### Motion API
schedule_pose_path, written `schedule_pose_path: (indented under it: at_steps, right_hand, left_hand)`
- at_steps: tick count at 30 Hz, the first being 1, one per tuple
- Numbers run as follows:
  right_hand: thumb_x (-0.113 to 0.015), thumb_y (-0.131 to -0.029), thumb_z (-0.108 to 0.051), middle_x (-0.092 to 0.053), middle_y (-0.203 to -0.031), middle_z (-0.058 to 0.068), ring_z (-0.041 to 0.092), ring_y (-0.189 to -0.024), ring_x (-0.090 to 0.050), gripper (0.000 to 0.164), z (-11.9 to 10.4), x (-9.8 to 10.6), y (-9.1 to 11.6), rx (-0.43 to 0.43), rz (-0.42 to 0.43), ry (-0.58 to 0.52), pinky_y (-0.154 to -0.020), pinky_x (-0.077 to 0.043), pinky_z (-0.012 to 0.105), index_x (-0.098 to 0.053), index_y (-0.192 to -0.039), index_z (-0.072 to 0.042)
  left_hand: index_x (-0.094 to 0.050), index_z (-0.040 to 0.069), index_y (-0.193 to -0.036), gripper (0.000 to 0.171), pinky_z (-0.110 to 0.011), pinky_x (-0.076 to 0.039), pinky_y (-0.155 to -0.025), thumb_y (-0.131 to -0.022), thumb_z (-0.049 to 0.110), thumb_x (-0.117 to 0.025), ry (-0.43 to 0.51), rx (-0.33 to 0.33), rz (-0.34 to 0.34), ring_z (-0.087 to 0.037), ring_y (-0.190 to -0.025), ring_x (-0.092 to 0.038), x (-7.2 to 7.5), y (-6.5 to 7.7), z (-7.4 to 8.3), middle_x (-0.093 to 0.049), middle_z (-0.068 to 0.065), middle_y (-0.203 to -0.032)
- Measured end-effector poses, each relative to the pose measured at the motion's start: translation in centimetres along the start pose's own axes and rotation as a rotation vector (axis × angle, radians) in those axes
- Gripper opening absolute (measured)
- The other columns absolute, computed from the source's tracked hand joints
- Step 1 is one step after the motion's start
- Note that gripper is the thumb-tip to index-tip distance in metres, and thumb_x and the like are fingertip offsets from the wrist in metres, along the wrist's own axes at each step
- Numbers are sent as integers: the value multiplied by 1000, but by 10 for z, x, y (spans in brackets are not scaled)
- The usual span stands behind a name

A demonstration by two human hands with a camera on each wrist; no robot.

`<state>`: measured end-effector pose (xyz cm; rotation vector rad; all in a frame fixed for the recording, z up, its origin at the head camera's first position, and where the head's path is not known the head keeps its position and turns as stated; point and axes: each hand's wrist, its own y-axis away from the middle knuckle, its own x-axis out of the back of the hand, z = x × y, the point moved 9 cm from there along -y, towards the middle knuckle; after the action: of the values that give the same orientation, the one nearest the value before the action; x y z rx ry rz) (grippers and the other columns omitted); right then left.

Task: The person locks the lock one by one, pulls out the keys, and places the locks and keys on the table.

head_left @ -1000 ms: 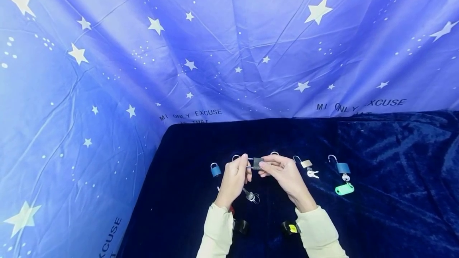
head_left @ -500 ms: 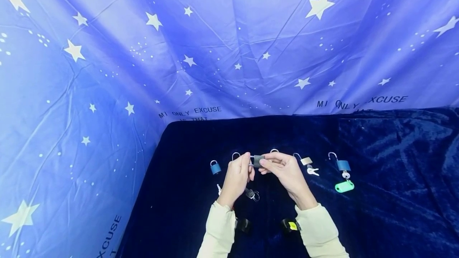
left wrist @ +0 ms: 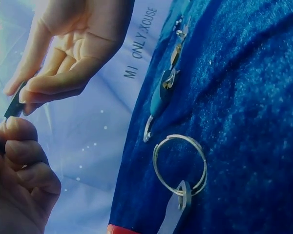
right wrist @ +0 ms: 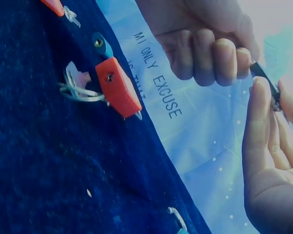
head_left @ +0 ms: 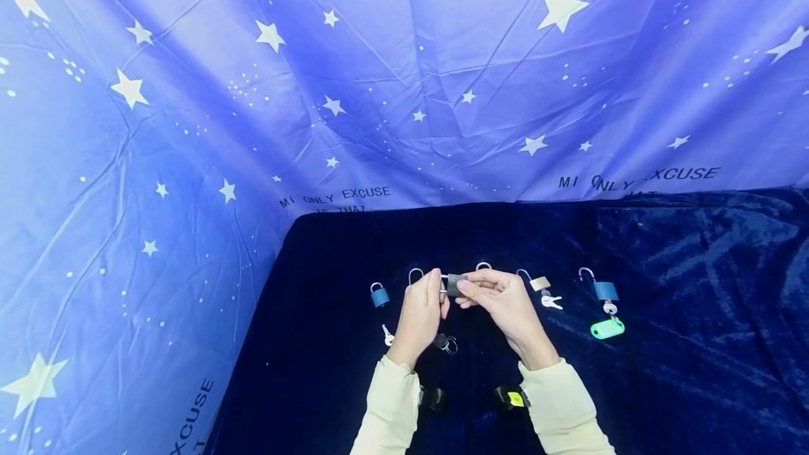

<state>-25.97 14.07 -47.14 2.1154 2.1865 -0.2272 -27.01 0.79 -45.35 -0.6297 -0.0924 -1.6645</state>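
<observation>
A dark padlock [head_left: 454,285] is held up between both hands above the cloth. My left hand [head_left: 418,314] pinches its metal shackle end, fingers curled in the left wrist view. The right hand [head_left: 502,304] pinches the padlock's body between thumb and fingers, with the body's thin edge showing in the right wrist view. Just below the left hand lies a key on a ring [head_left: 447,344]. To the left of that hand is a small silver key [head_left: 388,335]. Fingers partly cover the padlock, so whether its shackle is latched cannot be seen.
On the dark blue cloth stand a blue padlock [head_left: 378,295], a brass padlock with keys [head_left: 540,284], and a blue padlock [head_left: 605,291] with a green tag [head_left: 607,328]. An orange-red padlock [right wrist: 118,87] with a key ring shows in the right wrist view. Star-printed fabric hangs behind.
The left hand has shifted slightly right, towards the right hand, and less of the shackle shows between them. The small silver key has come further into sight. The head view has tilted slightly.
</observation>
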Motion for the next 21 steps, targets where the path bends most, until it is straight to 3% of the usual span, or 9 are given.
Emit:
schedule_pose_path:
  at_steps: [8,14,21]
  right_hand:
    - [-72,-75,-23,-65,-92,20,34,-73,-64,39,6,2,1,-35,40,-13,-72,-52,41,-62,-98,6]
    - [-73,-74,-23,-65,-95,19,31,-78,-65,40,8,4,2,-69,46,-46,-75,-52,42,-62,-99,7]
    - [-73,-74,-26,-65,-99,17,28,-82,-64,41,7,8,4,-103,53,-27,-78,-51,41,-62,-100,5]
  left_hand:
    - [-44,17,-71,42,-21,-36,-46,-101,36,-21,-110,-25,-16,-4,-43,-41,2,1,7,-42,13,-46]
    - [-44,17,-75,39,-22,-36,-49,-101,35,-21,-89,-8,-26,-5,-45,-42,-5,5,2,-42,12,-48]
    - [-43,18,-76,37,-23,-34,-44,-101,36,-22,-39,-10,-7,-7,-44,-41,-13,6,3,-42,10,-51]
